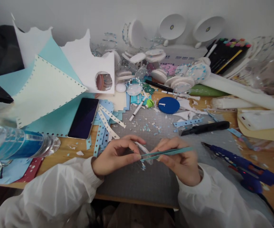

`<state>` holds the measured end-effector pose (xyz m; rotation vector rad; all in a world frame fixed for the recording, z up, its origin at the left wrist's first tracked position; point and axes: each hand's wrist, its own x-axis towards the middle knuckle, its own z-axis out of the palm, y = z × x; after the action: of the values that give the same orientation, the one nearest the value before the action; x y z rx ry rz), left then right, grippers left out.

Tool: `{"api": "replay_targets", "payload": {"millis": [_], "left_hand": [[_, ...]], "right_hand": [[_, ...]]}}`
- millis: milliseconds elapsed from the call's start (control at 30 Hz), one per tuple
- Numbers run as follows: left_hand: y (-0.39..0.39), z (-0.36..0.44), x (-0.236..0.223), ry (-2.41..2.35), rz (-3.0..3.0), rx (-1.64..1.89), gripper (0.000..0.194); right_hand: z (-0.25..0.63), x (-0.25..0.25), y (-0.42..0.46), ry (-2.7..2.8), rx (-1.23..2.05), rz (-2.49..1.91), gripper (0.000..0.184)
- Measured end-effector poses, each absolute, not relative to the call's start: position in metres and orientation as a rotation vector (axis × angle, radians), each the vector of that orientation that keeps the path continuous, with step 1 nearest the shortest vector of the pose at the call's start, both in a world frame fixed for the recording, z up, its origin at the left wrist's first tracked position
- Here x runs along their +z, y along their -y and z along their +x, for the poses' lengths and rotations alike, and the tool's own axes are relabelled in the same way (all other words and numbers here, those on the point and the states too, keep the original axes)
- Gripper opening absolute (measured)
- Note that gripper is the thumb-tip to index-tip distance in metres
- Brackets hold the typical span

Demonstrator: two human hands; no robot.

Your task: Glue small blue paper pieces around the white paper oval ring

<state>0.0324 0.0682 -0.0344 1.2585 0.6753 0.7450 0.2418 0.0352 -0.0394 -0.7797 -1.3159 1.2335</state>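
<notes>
Just above the grey cutting mat, a narrow teal paper strip runs between my two hands, seen nearly edge-on. My left hand pinches its left end between thumb and fingertips. Thumb and fingers of my right hand grip it further along, and the strip's right end sticks out past them. Behind the strip, between the hands, shows a whitish, partly clear piece with small blue and white bits; what it is and which hand holds it I cannot tell. Paper scraps lie on the mat beyond.
A utility knife and a blue glue gun lie at the right. Left are a phone, a water bottle and punched paper sheets. A blue disc and decorated white rounds sit at the back.
</notes>
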Motion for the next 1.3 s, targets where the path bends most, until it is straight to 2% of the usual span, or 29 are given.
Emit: {"api": "replay_targets", "payload": {"millis": [100,233,367,700,933,1300], "left_hand": [[-0.068,0.031,-0.033,-0.667,1.197,0.747,0.006],[-0.069,0.030,-0.033,-0.641,1.153,0.773,0.008],[-0.070,0.031,-0.032,-0.644,1.152,0.793,0.006],[-0.068,0.029,-0.035,-0.640,1.221,0.819,0.017],[-0.067,0.029,-0.037,-0.628,1.243,0.890,0.017],[-0.066,0.025,-0.038,-0.667,1.431,0.948,0.028]], "right_hand": [[0.245,-0.040,-0.040,1.092,1.330,-0.800,0.006],[0.252,-0.035,-0.051,0.635,1.328,-0.852,0.011],[0.255,-0.032,-0.057,0.494,1.438,-0.891,0.012],[0.248,-0.036,-0.052,0.867,1.676,-0.869,0.020],[0.246,-0.041,-0.043,1.637,1.381,-1.098,0.012],[0.246,-0.032,-0.043,1.799,1.137,-1.062,0.012]]}}
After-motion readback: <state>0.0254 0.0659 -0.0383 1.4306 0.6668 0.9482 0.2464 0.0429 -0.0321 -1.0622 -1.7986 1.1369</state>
